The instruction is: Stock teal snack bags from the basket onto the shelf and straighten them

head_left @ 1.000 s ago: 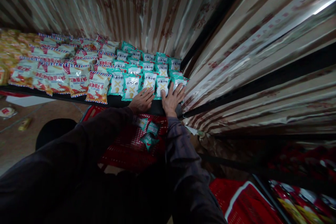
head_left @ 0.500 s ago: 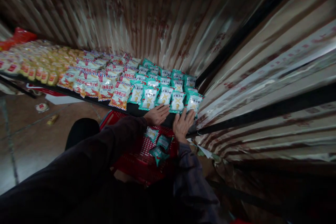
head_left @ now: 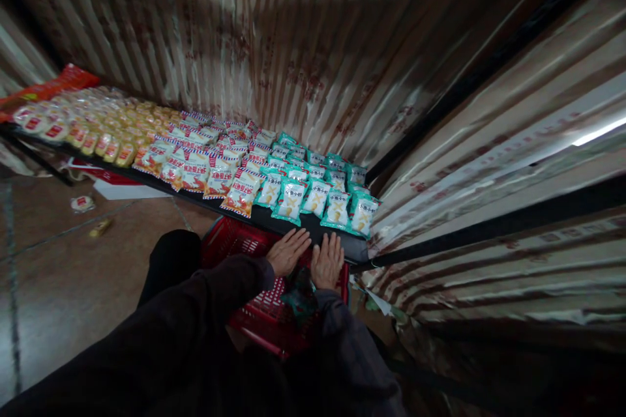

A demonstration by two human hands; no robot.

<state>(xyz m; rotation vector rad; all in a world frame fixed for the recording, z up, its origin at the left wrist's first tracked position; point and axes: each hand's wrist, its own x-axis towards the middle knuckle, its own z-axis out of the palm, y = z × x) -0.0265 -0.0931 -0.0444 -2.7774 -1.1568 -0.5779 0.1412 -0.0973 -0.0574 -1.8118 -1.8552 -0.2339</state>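
Observation:
My left hand (head_left: pixel 289 251) lies flat with fingers stretched out near the front edge of the black shelf (head_left: pixel 264 215), holding nothing. Beside it my right hand (head_left: pixel 327 262) is also open, its fingers pointing up toward the teal-and-white snack bags (head_left: pixel 337 208). These bags stand in rows at the shelf's right end, just beyond my fingertips. Below my hands is a red plastic basket (head_left: pixel 229 238) with a few teal snack bags (head_left: pixel 299 300) in it, partly hidden by my hands and sleeves.
Left along the shelf are orange-and-white snack bags (head_left: pixel 242 191), then small yellow-wrapped snacks (head_left: pixel 111 148), white-wrapped ones (head_left: pixel 55 130) and a red bag (head_left: pixel 73 78). Two small packets lie on the floor (head_left: pixel 53 273). Striped curtain (head_left: pixel 313 26) hangs behind, and a dark pole (head_left: pixel 469 234) runs at right.
Both hands have drawn back from the front row of teal bags toward the shelf edge and basket. My right hand has moved left, closer to my left. The view has shifted slightly.

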